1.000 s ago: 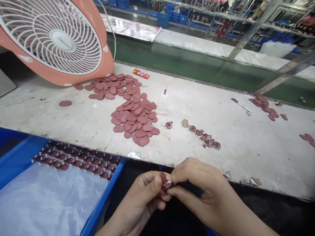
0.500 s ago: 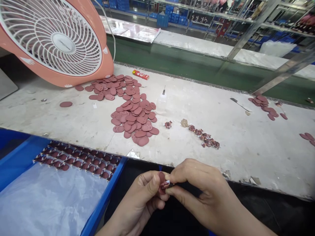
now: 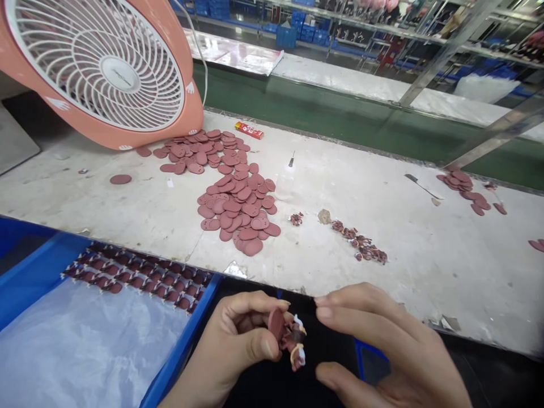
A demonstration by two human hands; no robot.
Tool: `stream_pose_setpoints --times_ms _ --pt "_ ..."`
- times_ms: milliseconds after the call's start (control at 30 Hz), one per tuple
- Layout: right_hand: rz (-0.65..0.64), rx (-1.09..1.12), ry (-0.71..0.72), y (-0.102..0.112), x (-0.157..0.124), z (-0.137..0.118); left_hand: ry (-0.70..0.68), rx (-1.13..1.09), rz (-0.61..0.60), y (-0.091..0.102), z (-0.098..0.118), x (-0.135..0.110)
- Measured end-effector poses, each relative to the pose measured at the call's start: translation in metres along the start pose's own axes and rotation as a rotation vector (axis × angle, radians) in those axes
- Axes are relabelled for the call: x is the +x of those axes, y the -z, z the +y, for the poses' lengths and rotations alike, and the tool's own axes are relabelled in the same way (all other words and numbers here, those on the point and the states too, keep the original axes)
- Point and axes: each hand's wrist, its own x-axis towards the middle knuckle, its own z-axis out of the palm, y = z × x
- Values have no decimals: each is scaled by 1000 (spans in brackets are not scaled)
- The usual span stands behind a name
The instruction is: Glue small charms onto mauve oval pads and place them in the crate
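Between thumb and fingers, my left hand (image 3: 242,340) pinches a small figurine (image 3: 294,339) on a reddish-brown oval base (image 3: 276,324). The figurine has brown, white and yellowish parts and sticks out sideways to the right. Just right of it, my right hand (image 3: 378,345) is apart from the piece, thumb and fingers spread with nothing between them. Beyond the hands on the table lie a pile of reddish-brown oval discs (image 3: 242,207), a row of small figurine parts (image 3: 361,243) and one separate figurine part (image 3: 296,219).
An orange fan (image 3: 123,73) stands at the back left. A clear bottle with a needle tip (image 3: 289,178) and a red-yellow box (image 3: 249,131) are behind the pile. At lower left, a blue tray (image 3: 178,345) holds rows of finished-looking pieces. A thin spatula-like tool (image 3: 420,186) lies right.
My right hand has let go of the figurine and moved right, its fingers opening. My left hand keeps the piece, now turned so more of the figurine shows. The view has shifted slightly.
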Motion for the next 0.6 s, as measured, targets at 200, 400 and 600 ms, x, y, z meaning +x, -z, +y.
stream_pose_setpoints --times_ms 200,400,600 --pt "3 12 15 3 0 9 30 -5 -39 2 8 -1" --pt "-37 211 -146 -11 11 11 231 -163 159 9 -4 6" --pt "-107 349 -314 -17 15 10 305 -300 192 12 -10 7"
